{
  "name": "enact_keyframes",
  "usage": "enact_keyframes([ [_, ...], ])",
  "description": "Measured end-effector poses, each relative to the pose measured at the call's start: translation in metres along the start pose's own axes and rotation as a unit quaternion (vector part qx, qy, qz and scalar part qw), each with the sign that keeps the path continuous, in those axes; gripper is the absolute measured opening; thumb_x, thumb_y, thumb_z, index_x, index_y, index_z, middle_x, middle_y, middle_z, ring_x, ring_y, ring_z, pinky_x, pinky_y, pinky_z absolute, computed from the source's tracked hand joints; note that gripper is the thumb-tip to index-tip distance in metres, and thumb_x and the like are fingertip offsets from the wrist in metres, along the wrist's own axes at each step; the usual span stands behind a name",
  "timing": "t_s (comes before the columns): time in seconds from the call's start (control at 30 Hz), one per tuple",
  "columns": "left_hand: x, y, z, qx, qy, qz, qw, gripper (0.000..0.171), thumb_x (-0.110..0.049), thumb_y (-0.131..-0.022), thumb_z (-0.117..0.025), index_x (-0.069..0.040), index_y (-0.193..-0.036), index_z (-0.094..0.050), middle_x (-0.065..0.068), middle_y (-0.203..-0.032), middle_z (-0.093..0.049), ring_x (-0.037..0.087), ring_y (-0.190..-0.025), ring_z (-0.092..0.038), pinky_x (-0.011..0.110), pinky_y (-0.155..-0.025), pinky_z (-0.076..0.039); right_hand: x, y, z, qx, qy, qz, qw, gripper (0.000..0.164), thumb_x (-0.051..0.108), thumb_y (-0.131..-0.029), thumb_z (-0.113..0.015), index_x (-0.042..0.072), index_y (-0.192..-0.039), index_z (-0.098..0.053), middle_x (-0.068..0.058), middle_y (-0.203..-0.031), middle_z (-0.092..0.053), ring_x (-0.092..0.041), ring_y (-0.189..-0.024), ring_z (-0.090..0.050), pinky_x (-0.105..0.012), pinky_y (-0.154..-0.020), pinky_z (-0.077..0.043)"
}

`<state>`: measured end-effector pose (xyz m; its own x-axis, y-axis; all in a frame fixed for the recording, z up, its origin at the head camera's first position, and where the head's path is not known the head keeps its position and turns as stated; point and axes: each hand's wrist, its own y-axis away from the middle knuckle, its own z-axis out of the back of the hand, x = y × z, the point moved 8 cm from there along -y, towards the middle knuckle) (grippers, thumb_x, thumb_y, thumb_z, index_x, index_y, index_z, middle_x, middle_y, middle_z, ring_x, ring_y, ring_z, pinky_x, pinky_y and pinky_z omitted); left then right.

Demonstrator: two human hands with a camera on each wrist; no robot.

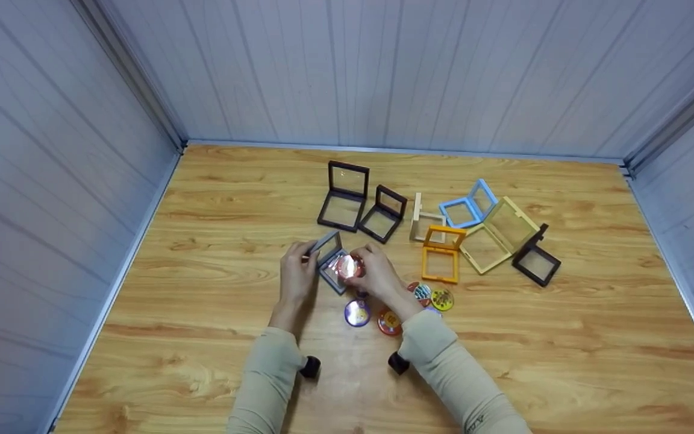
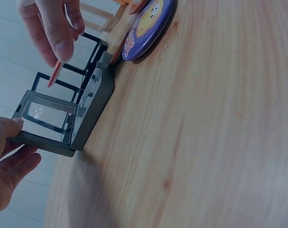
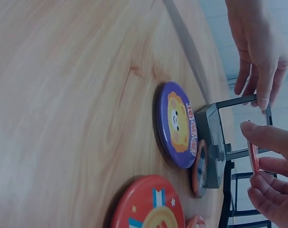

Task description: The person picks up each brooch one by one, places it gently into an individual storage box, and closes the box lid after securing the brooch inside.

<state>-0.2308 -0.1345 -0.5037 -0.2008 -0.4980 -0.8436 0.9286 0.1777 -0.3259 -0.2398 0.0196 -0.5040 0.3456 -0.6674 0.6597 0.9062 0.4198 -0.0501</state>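
Glare washes out the face of a red badge [image 1: 350, 266] held over a gray frame [image 1: 330, 258] at a wood-patterned table [image 1: 202, 289], and its design cannot be read; both wrist views show the badge nearly edge-on. The right hand [image 1: 377, 274] pinches it between thumb and fingers, the gap between them narrow, just above the frame and apart from its base. The left hand [image 1: 297, 274] grips the edge of the frame's raised lid, thumb on one face and fingers on the other, while the base rests on the table.

Near the right forearm, which partly covers the group, lie a striped badge [image 1: 422, 293], a yellow badge [image 1: 442, 299] and a ribbon badge [image 1: 390, 323], the last cut off by the lower edge of the right wrist view. A purple badge [image 1: 357, 313] lies flat near the gray frame; another badge [image 3: 199, 168], its picture hard to make out, is partly hidden behind it in that same wrist view. Lettering on the right sleeve [image 1: 461, 374] is too small to read, and both sleeves run out of the head view. Beyond the hands, an orange frame [image 1: 441, 247] and a blue frame [image 1: 473, 210] stand open.
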Motion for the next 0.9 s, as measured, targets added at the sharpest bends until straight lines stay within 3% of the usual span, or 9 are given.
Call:
enact_keyframes([
  [0.13,0.0,0.0,0.0,0.0,-0.003,-0.001,1.0,0.021,0.005,-0.08,-0.058,0.005,-0.1,-0.063,0.013,-0.09,-0.06,0.022,-0.081,-0.058,0.027,-0.072,-0.049,-0.001,-0.005,-0.006,0.02,-0.008,-0.022,1.0,0.051,0.018,-0.07,-0.075,-0.001,-0.112,-0.055,-0.01,-0.101,-0.047,-0.022,-0.091,-0.051,-0.03,-0.082,-0.044],
  [0.37,-0.001,0.0,0.0,0.001,-0.004,-0.008,1.0,0.02,0.005,-0.079,-0.058,0.005,-0.099,-0.063,0.013,-0.091,-0.061,0.022,-0.084,-0.058,0.026,-0.074,-0.048,-0.001,-0.011,-0.014,0.015,0.006,-0.009,1.0,0.049,0.02,-0.069,-0.075,-0.003,-0.109,-0.057,-0.01,-0.096,-0.047,-0.022,-0.087,-0.051,-0.031,-0.08,-0.045],
  [0.63,-0.006,0.001,0.003,-0.015,-0.026,-0.049,0.9984,0.018,0.005,-0.078,-0.06,0.006,-0.096,-0.064,0.014,-0.086,-0.061,0.024,-0.08,-0.059,0.029,-0.071,-0.049,-0.002,-0.015,-0.02,0.006,0.021,0.008,1.0,0.046,0.02,-0.067,-0.076,-0.004,-0.103,-0.06,-0.009,-0.089,-0.047,-0.021,-0.079,-0.051,-0.03,-0.074,-0.046],
  [0.9,-0.006,0.001,0.002,-0.011,-0.016,-0.043,0.9989,0.018,0.006,-0.079,-0.059,0.006,-0.096,-0.064,0.014,-0.087,-0.061,0.024,-0.08,-0.058,0.028,-0.071,-0.049,-0.004,-0.019,-0.025,0.022,0.024,-0.012,0.999,0.049,0.021,-0.067,-0.076,-0.004,-0.106,-0.059,-0.01,-0.093,-0.047,-0.021,-0.081,-0.052,-0.031,-0.075,-0.046],
])
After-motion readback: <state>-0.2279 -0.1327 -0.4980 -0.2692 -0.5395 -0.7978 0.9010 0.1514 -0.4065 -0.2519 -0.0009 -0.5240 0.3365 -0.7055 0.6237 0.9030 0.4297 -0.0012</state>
